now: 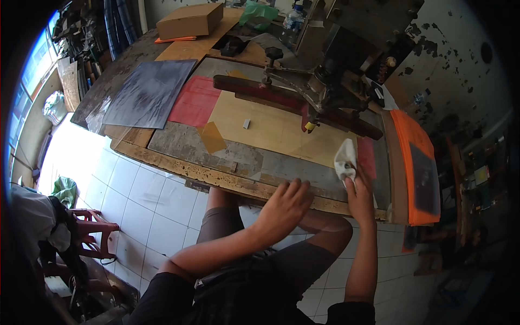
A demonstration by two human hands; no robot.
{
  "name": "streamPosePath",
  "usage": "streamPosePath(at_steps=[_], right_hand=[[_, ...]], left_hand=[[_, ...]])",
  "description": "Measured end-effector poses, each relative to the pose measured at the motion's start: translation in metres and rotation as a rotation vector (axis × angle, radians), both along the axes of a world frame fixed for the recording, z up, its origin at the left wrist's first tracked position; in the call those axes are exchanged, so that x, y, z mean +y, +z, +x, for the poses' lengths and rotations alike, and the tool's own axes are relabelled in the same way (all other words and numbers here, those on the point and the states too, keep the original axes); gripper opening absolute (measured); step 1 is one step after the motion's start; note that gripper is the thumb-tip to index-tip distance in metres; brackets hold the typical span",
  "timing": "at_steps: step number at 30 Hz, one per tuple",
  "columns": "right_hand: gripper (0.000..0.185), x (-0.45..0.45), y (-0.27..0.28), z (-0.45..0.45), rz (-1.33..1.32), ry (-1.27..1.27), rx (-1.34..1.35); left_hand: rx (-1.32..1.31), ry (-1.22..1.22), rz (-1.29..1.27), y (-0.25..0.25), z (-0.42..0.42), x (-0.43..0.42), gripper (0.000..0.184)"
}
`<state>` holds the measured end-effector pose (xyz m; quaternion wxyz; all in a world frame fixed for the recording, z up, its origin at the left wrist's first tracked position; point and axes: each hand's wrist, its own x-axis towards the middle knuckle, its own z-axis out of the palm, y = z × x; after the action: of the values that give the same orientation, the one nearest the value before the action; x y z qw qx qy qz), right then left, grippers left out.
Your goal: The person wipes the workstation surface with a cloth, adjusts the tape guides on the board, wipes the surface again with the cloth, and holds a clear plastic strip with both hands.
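Observation:
In my right hand [360, 197] is a crumpled white cloth [345, 157], gripped by the fingers near the right end of the work board. My left hand [284, 208] is at the wooden front edge [216, 181]. Its fingers are curled in, and whatever might be inside them is hidden. A long pale yellow sheet [287, 130] lies on the grey board, with red pieces [194, 102] at its ends. A small white piece [246, 123] rests on the sheet. Left of it lies a tan square [212, 138].
Above the board stands a press-like metal device with a dark red bar [260, 93]. A dark glossy sheet [151, 92] lies at left, and a cardboard box [189, 20] behind it. Orange sheets [414, 162] hang over the right edge. A red stool [97, 233] stands at lower left.

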<state>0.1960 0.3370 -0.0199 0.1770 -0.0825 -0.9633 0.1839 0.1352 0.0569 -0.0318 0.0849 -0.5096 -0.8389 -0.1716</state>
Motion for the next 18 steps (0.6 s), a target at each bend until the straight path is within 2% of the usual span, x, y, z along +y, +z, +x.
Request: streamPosePath(at_steps=[5, 6, 8, 9, 11, 13, 16, 17, 18], right_hand=[[0.039, 0.005, 0.007, 0.013, -0.056, -0.284, -0.147], [0.037, 0.002, 0.003, 0.01, 0.019, -0.232, -0.063], [0.036, -0.022, 0.009, -0.009, -0.029, 0.007, 0.001], [0.039, -0.046, 0.014, -0.019, -0.136, 0.125, -0.037], [0.039, -0.068, 0.011, -0.035, -0.035, 0.399, 0.001], [0.037, -0.073, 0.015, -0.052, 0.031, 0.593, -0.015], [0.031, -0.03, 0.006, -0.072, 0.001, 0.235, 0.013], [0.031, -0.006, -0.006, -0.078, 0.112, 0.125, 0.037], [0.029, -0.003, -0.003, -0.079, 0.116, 0.024, -0.016]], left_hand=[[0.0, 0.034, 0.097, -0.024, 0.04, 0.001, 0.065], [0.006, 0.041, 0.066, -0.024, 0.04, 0.001, 0.069], [0.018, 0.052, 0.006, -0.02, 0.043, 0.003, 0.076], [0.018, 0.061, -0.051, -0.018, 0.045, 0.004, 0.078], [0.028, 0.077, -0.166, -0.011, 0.049, 0.006, 0.08], [0.039, 0.082, -0.104, -0.011, 0.048, 0.007, 0.081], [0.022, 0.075, -0.031, -0.016, 0.039, 0.013, 0.082], [0.008, 0.074, -0.01, -0.016, 0.034, 0.015, 0.082], [-0.006, 0.052, -0.019, -0.015, 0.03, 0.015, 0.082]])
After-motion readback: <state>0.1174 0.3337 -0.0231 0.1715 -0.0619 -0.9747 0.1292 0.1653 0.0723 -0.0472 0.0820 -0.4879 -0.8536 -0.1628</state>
